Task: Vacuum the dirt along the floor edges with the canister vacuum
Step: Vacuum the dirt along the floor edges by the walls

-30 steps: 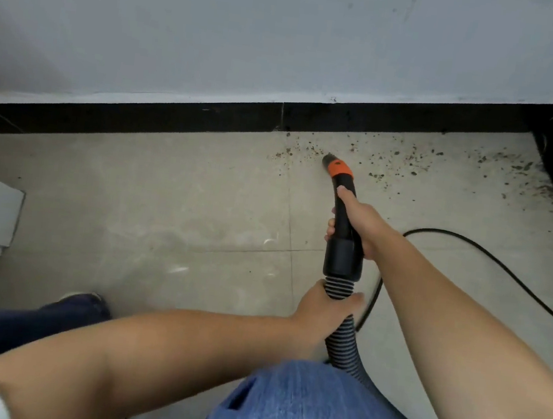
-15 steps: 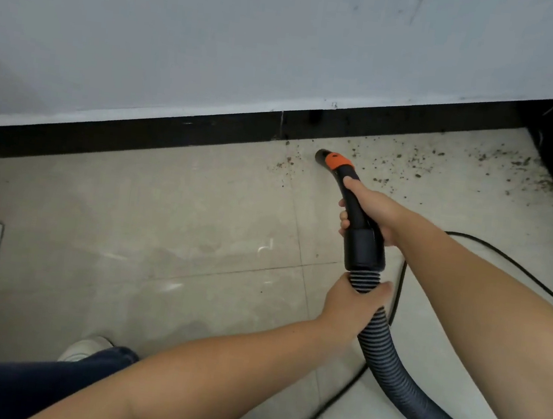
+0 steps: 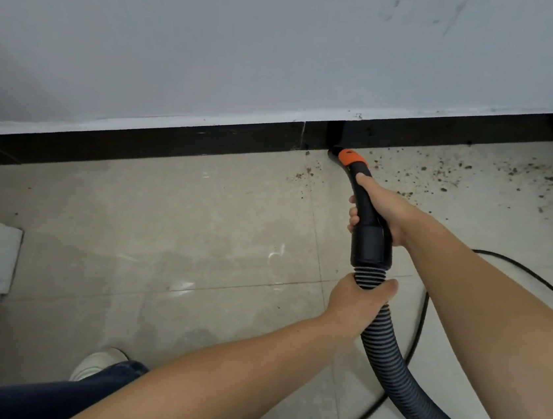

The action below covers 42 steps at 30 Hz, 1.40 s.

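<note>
Head view: one vacuum handle (image 3: pixel 368 220), black with an orange collar, long axis running from the hands away toward the wall, tip against the black baseboard (image 3: pixel 172 145) at the floor edge. One ribbed hose (image 3: pixel 399 361) leaves the handle's near end and curves back past the right forearm. Right hand (image 3: pixel 383 209) wrapped round the handle, thumb on top, fingers curled under. Left hand (image 3: pixel 356 299) just behind it, gripping the hose right below the cuff. Dirt (image 3: pixel 444 180) scattered on the floor tiles (image 3: pixel 196 234) beyond and right of the right hand; a smaller patch just left of the tip. One black power cord (image 3: pixel 519 271) loops under the right forearm. One white shoe (image 3: pixel 95 362) near the left elbow.
</note>
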Available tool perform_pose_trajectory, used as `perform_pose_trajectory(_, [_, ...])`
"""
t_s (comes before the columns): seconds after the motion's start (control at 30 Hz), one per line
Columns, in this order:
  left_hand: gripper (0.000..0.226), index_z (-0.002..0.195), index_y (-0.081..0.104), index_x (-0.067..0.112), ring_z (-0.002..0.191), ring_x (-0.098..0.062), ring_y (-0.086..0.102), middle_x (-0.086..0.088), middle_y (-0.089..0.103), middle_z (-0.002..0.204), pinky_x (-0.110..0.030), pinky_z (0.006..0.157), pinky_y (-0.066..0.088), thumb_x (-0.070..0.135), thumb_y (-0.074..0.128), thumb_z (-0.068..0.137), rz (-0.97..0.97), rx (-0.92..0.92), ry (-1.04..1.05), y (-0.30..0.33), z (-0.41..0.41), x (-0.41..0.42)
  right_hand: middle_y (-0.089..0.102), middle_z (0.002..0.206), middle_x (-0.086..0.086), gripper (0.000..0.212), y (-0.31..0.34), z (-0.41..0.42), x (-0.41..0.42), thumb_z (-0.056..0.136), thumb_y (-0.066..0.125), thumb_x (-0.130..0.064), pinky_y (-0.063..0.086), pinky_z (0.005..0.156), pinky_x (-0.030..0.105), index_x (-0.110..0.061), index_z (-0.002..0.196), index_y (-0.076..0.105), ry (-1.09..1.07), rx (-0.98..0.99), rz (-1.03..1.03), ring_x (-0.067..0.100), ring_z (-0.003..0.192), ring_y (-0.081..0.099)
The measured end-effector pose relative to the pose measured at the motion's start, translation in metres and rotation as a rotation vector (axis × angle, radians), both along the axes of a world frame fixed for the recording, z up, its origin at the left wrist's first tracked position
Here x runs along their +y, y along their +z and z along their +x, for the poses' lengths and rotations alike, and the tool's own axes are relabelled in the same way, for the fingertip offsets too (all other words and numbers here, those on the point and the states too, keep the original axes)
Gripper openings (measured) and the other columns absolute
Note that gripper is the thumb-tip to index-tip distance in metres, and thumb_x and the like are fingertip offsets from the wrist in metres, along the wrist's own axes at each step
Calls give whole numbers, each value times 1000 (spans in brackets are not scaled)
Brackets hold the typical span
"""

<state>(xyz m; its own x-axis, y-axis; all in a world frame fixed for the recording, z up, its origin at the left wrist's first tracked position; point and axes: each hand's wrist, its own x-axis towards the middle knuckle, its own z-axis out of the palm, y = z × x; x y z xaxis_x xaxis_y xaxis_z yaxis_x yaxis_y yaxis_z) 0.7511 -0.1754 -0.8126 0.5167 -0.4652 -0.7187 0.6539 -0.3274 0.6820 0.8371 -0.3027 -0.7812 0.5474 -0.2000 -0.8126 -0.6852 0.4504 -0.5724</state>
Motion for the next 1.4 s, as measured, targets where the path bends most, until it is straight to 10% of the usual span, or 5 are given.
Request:
perform_pose_trajectory(0.77, [14,79,57,23,79,-17,63,3,62,80,-34,81,54,30,69,82,-64,85,-20,22,-49,1,55,59,6,43,13,-40,5,94,55,-49,52,53,30,-7,101,49,198,93,-57,17,46,52])
perform_pose_trajectory(1.4, [25,79,58,26,81,-19,64,2,64,80,-41,86,54,42,69,63,-108,76,29,19,-80,20,55,60,6,44,16,-60,29,93,55,-52,51,55,30,-8,99,49,282,104,-24,17,47,52])
